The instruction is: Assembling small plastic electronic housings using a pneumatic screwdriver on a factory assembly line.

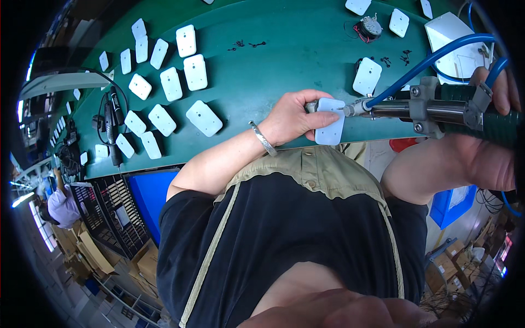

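My left hand [292, 119] holds a white plastic casing [330, 133] at the table's near edge, its thumb lying across the face and its fingers round the left side. A power screwdriver [404, 109] with a metal shaft lies almost level, its tip at the casing's upper right part. Whether the tip touches the casing I cannot tell. At the far right, my right hand [496, 90] is closed round the tool's dark ribbed body, partly hidden by the tool and a blue hose [437, 53]. Another white casing [367, 76] lies just beyond the tool.
Several white casings [196, 72] lie across the left of the green table [262, 71]. Small dark parts [257, 44] lie in clusters near the far side. A round metal part with wires [370, 27] sits far right, near a white tray [451, 38]. Cables and a black pen-like tool [110, 131] lie left.
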The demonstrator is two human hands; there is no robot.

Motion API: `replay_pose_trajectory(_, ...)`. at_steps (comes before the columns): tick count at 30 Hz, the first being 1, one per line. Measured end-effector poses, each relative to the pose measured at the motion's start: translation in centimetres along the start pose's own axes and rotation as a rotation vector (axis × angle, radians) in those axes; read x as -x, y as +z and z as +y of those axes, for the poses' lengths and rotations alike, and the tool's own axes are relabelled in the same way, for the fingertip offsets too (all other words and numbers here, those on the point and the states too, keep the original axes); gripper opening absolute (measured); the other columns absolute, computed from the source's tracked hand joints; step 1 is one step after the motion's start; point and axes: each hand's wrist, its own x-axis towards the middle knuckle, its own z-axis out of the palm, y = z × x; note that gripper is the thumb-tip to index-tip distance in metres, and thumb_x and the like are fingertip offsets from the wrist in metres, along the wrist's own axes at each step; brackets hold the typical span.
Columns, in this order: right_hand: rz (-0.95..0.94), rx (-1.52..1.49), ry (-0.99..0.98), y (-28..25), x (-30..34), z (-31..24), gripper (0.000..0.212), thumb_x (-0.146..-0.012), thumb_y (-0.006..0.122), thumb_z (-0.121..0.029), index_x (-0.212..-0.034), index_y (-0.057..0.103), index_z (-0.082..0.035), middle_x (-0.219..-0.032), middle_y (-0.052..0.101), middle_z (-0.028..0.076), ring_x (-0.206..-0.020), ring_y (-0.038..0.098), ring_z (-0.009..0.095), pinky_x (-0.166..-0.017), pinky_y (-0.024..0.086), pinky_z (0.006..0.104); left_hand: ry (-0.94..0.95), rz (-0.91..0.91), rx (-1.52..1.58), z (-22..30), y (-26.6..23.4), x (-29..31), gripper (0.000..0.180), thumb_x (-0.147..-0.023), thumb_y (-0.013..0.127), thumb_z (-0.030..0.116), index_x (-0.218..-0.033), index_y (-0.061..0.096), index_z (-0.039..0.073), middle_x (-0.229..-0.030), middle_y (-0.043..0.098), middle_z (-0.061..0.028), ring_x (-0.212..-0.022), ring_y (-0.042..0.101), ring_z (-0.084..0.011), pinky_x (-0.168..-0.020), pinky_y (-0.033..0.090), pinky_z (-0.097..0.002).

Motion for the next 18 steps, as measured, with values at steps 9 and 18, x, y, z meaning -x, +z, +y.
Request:
replay_pose_trajectory(9,-0.008,0.003,0.014,0.2,-0.2,-0.1,0.047,-0.084,0.052,-0.035,-0.109,0.047,0.004,-0.084,0.061,0.020,-0.060,0.061,0.021,-0.040,0.050,0.0264,0.016,-0.012,0.018,0.7,0.4,0.1,0.030,-0.075,0.067,0.013,-0.103,0.058,0.006,-0.076,0.059,0.0019,-0.058,0.053,-0.0034,-0.045,0.045,-0.0180)
replay_pose_trajectory(18,-0.095,-0.018,0.069,-0.5,-1.4,0.5,0.045,-0.084,0.053,-0.034,-0.108,0.049,0.004,-0.085,0.061,0.021,-0.062,0.062,0.021,-0.041,0.051,0.0265,0.056,0.027,-0.118,0.9,0.4,0.3,0.032,-0.074,0.068,0.014,-0.103,0.058,0.005,-0.077,0.060,0.0001,-0.054,0.053,-0.0038,-0.046,0.046,-0.0179)
